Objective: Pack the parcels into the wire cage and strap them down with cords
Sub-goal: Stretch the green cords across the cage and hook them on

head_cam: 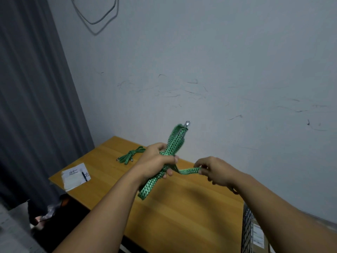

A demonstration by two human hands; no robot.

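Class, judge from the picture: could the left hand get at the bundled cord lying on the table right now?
Probably not yet: the left hand grips the cord bundle in the air. Nothing stands between it and the spare cord.

The left hand point(156, 161) and the right hand point(215, 170) are bare, and so are both forearms for as far back from the fingers point(171, 172) as the view reaches. The left forearm point(109, 201) is slim and smooth. The right forearm point(284, 209) takes up more of the view. The nails at the tips of the left fingers are cut short and rounded. The one thing worn is a thin dark band point(234, 190) at the right wrist, behind the right fingers and past the knuckles. It shows as a narrow loop along the wrist's lower edge. What it is made of cannot be told in the dim light.
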